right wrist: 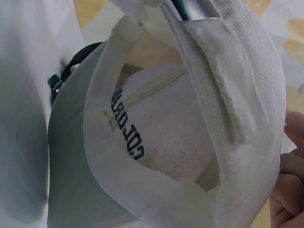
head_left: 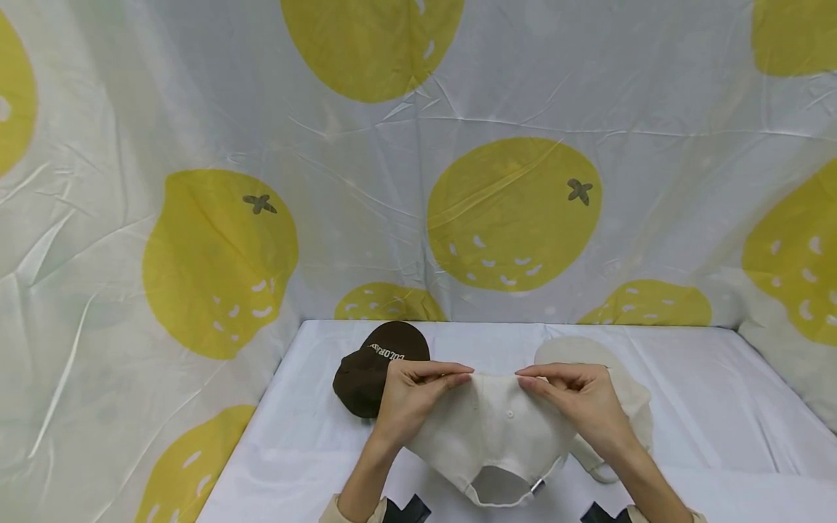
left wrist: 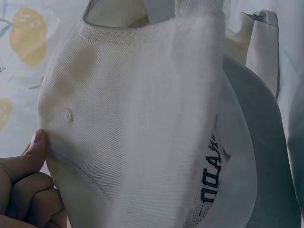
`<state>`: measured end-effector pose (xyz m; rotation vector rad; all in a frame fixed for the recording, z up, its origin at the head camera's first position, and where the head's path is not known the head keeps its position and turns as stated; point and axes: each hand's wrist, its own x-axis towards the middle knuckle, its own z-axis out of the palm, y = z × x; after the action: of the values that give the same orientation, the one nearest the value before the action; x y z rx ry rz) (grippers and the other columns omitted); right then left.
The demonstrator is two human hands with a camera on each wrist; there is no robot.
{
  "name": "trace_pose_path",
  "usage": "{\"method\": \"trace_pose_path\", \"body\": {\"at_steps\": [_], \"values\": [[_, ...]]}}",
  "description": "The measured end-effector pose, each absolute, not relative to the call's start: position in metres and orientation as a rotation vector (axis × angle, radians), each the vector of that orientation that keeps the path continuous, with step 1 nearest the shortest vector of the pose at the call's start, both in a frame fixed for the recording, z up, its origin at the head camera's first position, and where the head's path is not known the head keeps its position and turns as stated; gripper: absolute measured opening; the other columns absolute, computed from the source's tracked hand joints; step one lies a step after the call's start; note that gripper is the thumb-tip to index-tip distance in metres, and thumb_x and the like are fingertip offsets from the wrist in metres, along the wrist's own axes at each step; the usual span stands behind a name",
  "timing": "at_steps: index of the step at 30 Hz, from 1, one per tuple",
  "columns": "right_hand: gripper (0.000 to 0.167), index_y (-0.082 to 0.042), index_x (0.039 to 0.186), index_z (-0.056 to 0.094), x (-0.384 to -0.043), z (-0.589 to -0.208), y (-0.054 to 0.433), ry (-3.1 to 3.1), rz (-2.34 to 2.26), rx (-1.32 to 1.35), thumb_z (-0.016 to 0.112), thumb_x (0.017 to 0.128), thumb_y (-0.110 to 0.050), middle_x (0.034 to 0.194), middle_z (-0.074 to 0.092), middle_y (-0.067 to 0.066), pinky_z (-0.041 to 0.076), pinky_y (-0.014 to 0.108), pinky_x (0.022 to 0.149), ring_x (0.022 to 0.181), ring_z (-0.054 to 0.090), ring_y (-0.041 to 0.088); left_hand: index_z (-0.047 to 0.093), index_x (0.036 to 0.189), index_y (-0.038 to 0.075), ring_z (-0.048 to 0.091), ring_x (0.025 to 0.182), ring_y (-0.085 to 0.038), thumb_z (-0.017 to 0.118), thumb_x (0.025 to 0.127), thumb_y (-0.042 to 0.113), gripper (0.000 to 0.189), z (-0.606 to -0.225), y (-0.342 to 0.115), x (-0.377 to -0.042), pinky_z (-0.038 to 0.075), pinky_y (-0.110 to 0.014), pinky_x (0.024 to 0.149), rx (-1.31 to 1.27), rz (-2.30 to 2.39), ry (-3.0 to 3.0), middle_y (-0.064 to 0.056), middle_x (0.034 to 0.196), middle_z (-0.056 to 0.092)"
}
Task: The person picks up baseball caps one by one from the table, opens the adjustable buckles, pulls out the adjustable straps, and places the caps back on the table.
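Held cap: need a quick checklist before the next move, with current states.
1. Left hand has a pinch on the held cap: ok, at its upper edge.
2. Right hand has a matching pinch: ok, same edge, other side.
3. Back strap spans the opening: ok, in the head view.
4. Lettering fully readable: not ok, only part shows, reversed, inside the cap.
5. Brown cap clear of the left hand: cannot tell, they overlap in the head view.
6. Pale cap clear of the right hand: cannot tell, same overlap.
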<state>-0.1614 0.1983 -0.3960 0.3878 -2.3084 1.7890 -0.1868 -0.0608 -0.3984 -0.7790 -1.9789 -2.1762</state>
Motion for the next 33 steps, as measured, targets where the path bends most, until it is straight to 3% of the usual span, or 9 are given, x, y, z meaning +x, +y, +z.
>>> {"method": "trace_pose_path", "body": {"at_steps": [8,12,19,28,33], "values": [[0.012,-0.004,0.103,0.082,-0.1636,-0.4006,0.1964,-2.265,1.784,0.466,0.079,0.091,-0.007,0.056,0.039,-0.011,0.035,0.027,0.048,0.058,0.032,0.0,0.079,0.098,-0.009,0.077,0.091,-0.01,0.079,0.088,0.001,0.014,-0.3972,-0.0589,-0.185,0.061,-0.024,0.084,-0.698,-2.169,-2.002,-0.028,0.095,0.077],[0.012,-0.004,0.101,0.082,-0.1646,-0.4021,0.1943,-2.236,1.777,0.496,0.079,0.09,-0.005,0.054,0.039,-0.008,0.031,0.03,0.045,0.056,0.031,0.0,0.079,0.098,-0.009,0.076,0.09,-0.009,0.079,0.089,0.002,0.014,-0.3958,-0.0589,-0.1842,0.06,-0.022,0.082,-0.668,-2.183,-2.0,-0.027,0.095,0.077],[0.012,-0.006,0.1,0.083,-0.1634,-0.4024,0.1914,-2.226,1.743,0.478,0.08,0.088,-0.003,0.052,0.035,0.003,0.027,0.033,0.044,0.051,0.027,0.013,0.082,0.093,-0.003,0.071,0.08,-0.005,0.083,0.086,0.006,0.012,-0.3953,-0.059,-0.1855,0.056,-0.019,0.074,-0.555,-2.185,-2.008,-0.02,0.089,0.079],[0.013,-0.006,0.102,0.083,-0.1618,-0.4009,0.1913,-2.256,1.773,0.508,0.08,0.089,-0.007,0.052,0.032,-0.002,0.03,0.03,0.044,0.052,0.023,0.006,0.082,0.091,-0.003,0.051,0.061,-0.001,0.084,0.085,0.006,0.012,-0.3953,-0.0595,-0.1857,0.05,-0.016,0.064,-0.491,-2.178,-1.995,-0.027,0.083,0.076],[0.017,-0.003,0.105,0.082,-0.1578,-0.3991,0.1891,-2.267,1.819,0.523,0.08,0.089,-0.007,0.052,0.028,-0.002,0.022,0.033,0.04,0.05,0.019,0.006,0.082,0.09,-0.002,0.042,0.056,-0.002,0.084,0.084,0.005,0.01,-0.3942,-0.0596,-0.1854,0.045,-0.016,0.06,-0.455,-2.169,-1.979,-0.027,0.076,0.073]]}}
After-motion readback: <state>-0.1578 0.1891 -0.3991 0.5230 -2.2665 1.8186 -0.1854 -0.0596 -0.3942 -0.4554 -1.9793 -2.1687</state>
